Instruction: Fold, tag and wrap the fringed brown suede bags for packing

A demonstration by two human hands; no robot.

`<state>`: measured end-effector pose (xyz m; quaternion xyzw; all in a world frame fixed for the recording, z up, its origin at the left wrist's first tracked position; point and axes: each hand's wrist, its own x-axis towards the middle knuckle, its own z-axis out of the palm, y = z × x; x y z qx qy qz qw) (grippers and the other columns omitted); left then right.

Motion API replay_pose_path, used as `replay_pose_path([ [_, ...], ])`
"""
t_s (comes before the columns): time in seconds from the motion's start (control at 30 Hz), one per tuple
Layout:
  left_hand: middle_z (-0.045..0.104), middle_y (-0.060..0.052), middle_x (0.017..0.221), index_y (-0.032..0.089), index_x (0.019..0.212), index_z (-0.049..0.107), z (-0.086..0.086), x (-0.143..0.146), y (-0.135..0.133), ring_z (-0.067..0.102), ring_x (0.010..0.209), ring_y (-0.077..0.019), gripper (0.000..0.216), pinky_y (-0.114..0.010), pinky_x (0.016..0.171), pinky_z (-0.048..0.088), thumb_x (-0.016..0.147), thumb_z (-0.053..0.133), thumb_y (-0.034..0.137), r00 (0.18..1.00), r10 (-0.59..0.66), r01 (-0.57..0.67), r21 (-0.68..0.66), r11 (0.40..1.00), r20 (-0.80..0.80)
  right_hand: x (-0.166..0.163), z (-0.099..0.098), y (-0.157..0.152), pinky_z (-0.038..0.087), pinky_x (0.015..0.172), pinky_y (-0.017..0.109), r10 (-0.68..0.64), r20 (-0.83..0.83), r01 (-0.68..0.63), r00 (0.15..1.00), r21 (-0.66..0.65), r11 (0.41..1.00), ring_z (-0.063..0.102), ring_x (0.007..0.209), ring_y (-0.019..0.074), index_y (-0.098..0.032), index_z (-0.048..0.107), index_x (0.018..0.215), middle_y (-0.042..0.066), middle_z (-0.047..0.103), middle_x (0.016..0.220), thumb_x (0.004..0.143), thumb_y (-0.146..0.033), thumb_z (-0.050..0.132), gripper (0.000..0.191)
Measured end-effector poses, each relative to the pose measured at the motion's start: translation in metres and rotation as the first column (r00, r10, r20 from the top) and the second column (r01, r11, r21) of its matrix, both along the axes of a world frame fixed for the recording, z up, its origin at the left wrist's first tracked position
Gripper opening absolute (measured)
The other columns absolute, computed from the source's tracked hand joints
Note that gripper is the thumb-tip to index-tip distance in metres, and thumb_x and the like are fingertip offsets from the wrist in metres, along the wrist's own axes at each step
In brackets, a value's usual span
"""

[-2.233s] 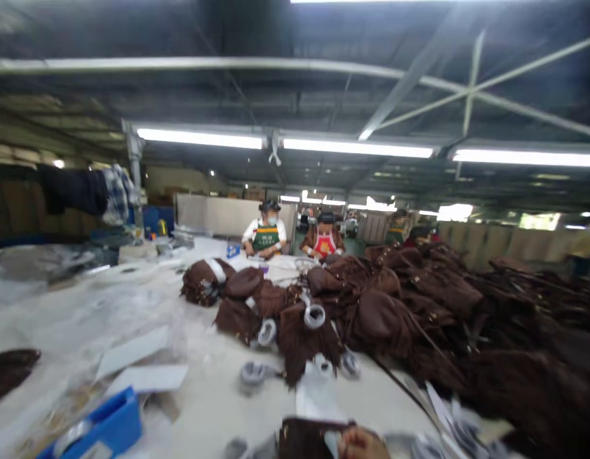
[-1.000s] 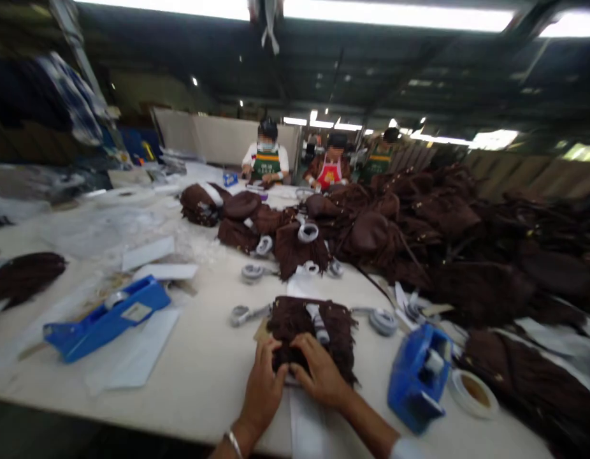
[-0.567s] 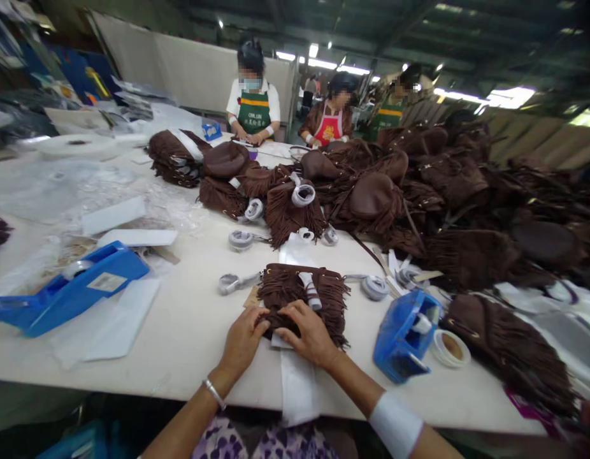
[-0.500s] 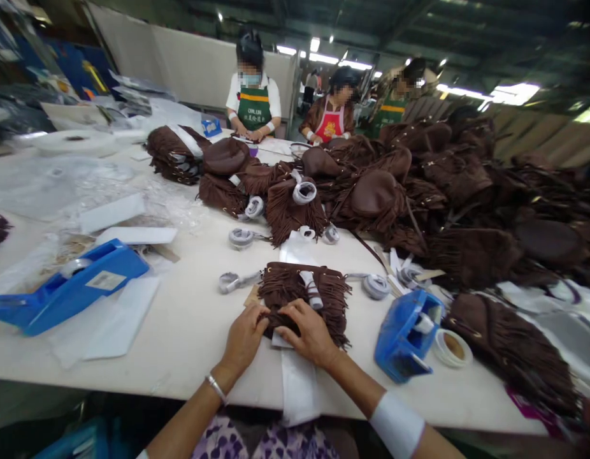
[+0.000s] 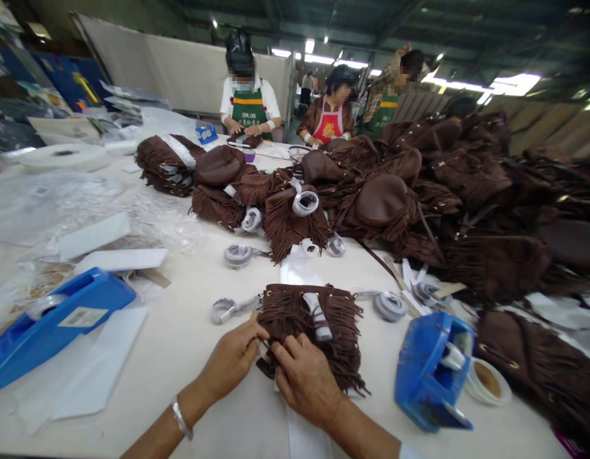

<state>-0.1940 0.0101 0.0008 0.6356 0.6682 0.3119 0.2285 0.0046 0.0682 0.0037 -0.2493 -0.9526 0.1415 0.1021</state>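
Note:
A brown fringed bag (image 5: 318, 325) lies flat on the white table (image 5: 190, 338) right in front of me, with a wrapped white-grey strap piece on top. My left hand (image 5: 232, 357) pinches the bag's near left corner, fingers curled on the fringe. My right hand (image 5: 304, 379) presses and grips the near edge beside it, knuckles up. Both hands touch each other at the bag's lower left. A white paper strip (image 5: 299, 440) runs under the bag toward me.
A blue tape dispenser (image 5: 433, 373) and a tape roll (image 5: 486, 381) sit to the right. Another blue dispenser (image 5: 51, 325) and white paper sheets lie left. A large heap of brown fringed bags (image 5: 443, 204) fills the right and middle. Three people work at the far end.
The camera tipped down from the ceiling to the table. My hands stayed on the bag's near edge and shifted slightly toward its left corner.

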Motion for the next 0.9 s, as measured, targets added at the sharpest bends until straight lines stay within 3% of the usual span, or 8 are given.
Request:
replay_pose_path([
  [0.1,0.065,-0.006,0.106,0.021,0.109,0.058,0.019,-0.027,0.04,0.061,0.097,-0.0187,0.029,-0.035,0.091,0.047,0.095,0.033,0.022,0.995,0.095,-0.095,0.009,0.995,-0.039,-0.001,-0.003,0.001,0.042,0.076,0.037,0.019,0.005,-0.019,1.0,0.013,1.0,0.046,0.089,0.0236,-0.022,0.054,0.114,0.005,0.055,0.098,0.086,-0.016,0.054,0.029],
  [0.2,0.06,-0.01,0.126,0.019,0.119,0.058,0.019,-0.039,0.083,0.053,0.117,-0.0244,0.032,-0.04,0.103,0.038,0.092,0.041,0.026,0.995,0.069,-0.069,-0.006,0.998,-0.07,-0.001,-0.006,0.001,0.043,0.074,0.037,0.039,0.019,-0.039,0.999,0.035,0.999,0.046,0.088,0.0236,-0.021,0.055,0.107,0.005,0.056,0.096,0.085,-0.014,0.056,0.023],
  [0.3,0.068,-0.004,0.107,0.022,0.1,0.067,0.006,-0.042,0.112,0.058,0.103,-0.0222,0.021,-0.034,0.094,0.043,0.085,0.054,0.027,0.998,-0.055,0.051,-0.092,0.994,-0.037,-0.002,-0.008,-0.001,0.044,0.075,0.037,0.019,0.036,-0.021,0.999,0.072,0.997,0.048,0.088,0.024,-0.02,0.056,0.1,0.005,0.057,0.093,0.084,-0.014,0.057,0.017],
  [0.4,0.069,0.001,0.084,0.022,0.086,0.067,-0.004,-0.044,0.123,0.061,0.081,-0.0175,0.016,-0.027,0.075,0.045,0.083,0.056,0.032,0.993,-0.112,0.115,-0.166,0.979,0.026,-0.009,-0.007,-0.002,0.045,0.07,0.036,-0.006,0.061,-0.002,0.998,0.129,0.992,0.05,0.088,0.025,-0.018,0.054,0.114,0.007,0.059,0.096,0.083,-0.02,0.063,0.032],
  [0.5,0.067,0.003,0.076,0.021,0.082,0.066,-0.007,-0.046,0.126,0.059,0.073,-0.0153,0.021,-0.025,0.066,0.042,0.085,0.053,0.037,0.992,-0.116,0.124,-0.194,0.973,0.057,-0.018,-0.006,0.0,0.041,0.06,0.033,0.012,0.13,-0.038,0.991,0.196,0.98,0.051,0.084,0.0249,-0.018,0.051,0.122,0.008,0.06,0.096,0.079,-0.023,0.069,0.047],
  [0.63,0.065,0.002,0.073,0.021,0.079,0.065,-0.008,-0.046,0.131,0.057,0.071,-0.0156,0.026,-0.026,0.065,0.038,0.086,0.051,0.042,0.997,-0.075,0.079,-0.203,0.976,0.029,-0.017,-0.011,0.004,0.039,0.059,0.033,0.119,0.135,-0.149,0.984,0.237,0.96,0.05,0.079,0.0228,-0.019,0.056,0.105,0.006,0.059,0.089,0.082,-0.019,0.067,0.026],
  [0.77,0.063,0.0,0.07,0.022,0.07,0.064,-0.014,-0.042,0.14,0.055,0.07,-0.0168,0.027,-0.028,0.062,0.034,0.084,0.054,0.043,0.999,-0.019,0.009,-0.228,0.974,-0.042,-0.005,-0.015,0.011,0.037,0.062,0.034,0.272,0.054,-0.277,0.961,0.214,0.937,0.048,0.076,0.0205,-0.016,0.056,0.106,0.005,0.058,0.085,0.088,-0.015,0.058,0.018],
  [0.9,0.065,-0.001,0.073,0.021,0.074,0.066,-0.017,-0.038,0.149,0.055,0.07,-0.0168,0.025,-0.029,0.064,0.036,0.082,0.058,0.043,0.996,0.012,-0.036,-0.271,0.962,-0.093,0.008,-0.018,0.014,0.035,0.064,0.034,0.329,-0.058,-0.318,0.943,0.149,0.936,0.046,0.072,0.0191,-0.014,0.055,0.108,0.005,0.056,0.079,0.093,-0.014,0.046,0.018],
])
